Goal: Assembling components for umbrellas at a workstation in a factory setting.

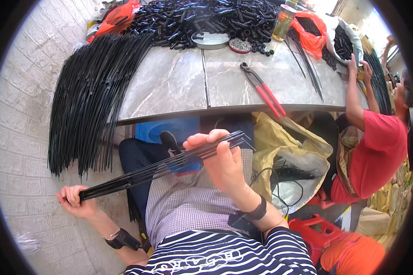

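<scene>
1. The left hand [75, 199] is closed in a fist around the lower end of a bundle of thin black rods [128, 179], probably because a full wrap at one end gathers the loose pieces together.

2. The right hand [225, 167] is largely open, its fingers extended and its thumb lying across the upper part of the bundle; how firmly it presses cannot be told. This looks like a guiding hold, which lets the rods fan slightly while the left hand bears them.

3. The bundle slants across the person's lap, over the checked apron [183, 201] and just short of the table [165, 87], likely because such long pieces need open room.

4. A thick heap of similar rods [92, 91] drapes over the table's left end, seemingly laid there within the left arm's reach.

5. Short black parts [215, 18] are piled along the far side, which leaves the near surface freer. A round tin [211, 46] and a red dish [240, 51] of small metal bits stand before them, perhaps so that little pieces do not scatter.

6. The cutters [266, 101] lie with their red handles toward the person, apparently for easy pickup.

7. To the right, a co-worker [376, 156] in red reaches toward a white bag [329, 34].
</scene>
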A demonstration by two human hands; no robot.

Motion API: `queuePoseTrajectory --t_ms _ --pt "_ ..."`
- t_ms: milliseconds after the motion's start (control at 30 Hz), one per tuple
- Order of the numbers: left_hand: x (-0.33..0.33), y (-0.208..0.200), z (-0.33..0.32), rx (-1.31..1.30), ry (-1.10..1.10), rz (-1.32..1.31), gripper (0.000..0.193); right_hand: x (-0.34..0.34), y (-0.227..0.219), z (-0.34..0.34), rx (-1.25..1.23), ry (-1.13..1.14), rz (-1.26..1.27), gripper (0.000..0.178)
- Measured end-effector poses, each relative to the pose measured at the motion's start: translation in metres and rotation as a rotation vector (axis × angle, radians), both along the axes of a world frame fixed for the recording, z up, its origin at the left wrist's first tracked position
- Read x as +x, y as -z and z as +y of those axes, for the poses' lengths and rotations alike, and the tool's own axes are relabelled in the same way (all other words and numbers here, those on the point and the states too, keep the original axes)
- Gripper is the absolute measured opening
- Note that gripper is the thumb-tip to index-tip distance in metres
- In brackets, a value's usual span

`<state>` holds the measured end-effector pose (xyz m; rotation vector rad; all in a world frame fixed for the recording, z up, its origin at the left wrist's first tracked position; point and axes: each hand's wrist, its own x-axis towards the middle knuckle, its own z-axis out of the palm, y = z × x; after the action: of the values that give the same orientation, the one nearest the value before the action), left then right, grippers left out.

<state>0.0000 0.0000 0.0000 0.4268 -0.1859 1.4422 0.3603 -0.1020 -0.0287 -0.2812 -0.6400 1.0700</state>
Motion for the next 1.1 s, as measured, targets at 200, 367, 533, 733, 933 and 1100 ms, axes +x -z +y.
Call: queuePoseTrajectory --t_ms 200,367,533,733,933,1100 --pt "0.040 0.005 -0.022 -0.133 -0.003 -0.056 0.032 0.021 -0.047 0.007 -0.191 0.281 -0.139 0.032" --pt "0.164 0.030 -0.055 -0.351 0.321 0.137 0.056 0.135 -0.152 0.023 0.288 -0.098 0.108 0.024" --pt "0.209 0.113 -0.113 -0.382 1.255 0.477 0.080 0.106 -0.161 0.056 0.133 0.114 -0.412 0.015" --pt "0.178 -0.006 -0.031 0.674 0.966 1.145 0.019 0.026 -0.106 0.066 -0.235 0.143 -0.356 0.022" --pt "0.195 -0.094 0.027 0.528 -0.059 1.044 0.049 -0.005 -0.107 0.060 -0.376 0.030 -0.489 0.018" --pt "0.223 -0.107 0.056 0.703 0.073 1.119 0.061 -0.007 -0.085 0.067 -0.274 0.083 -0.518 0.021"
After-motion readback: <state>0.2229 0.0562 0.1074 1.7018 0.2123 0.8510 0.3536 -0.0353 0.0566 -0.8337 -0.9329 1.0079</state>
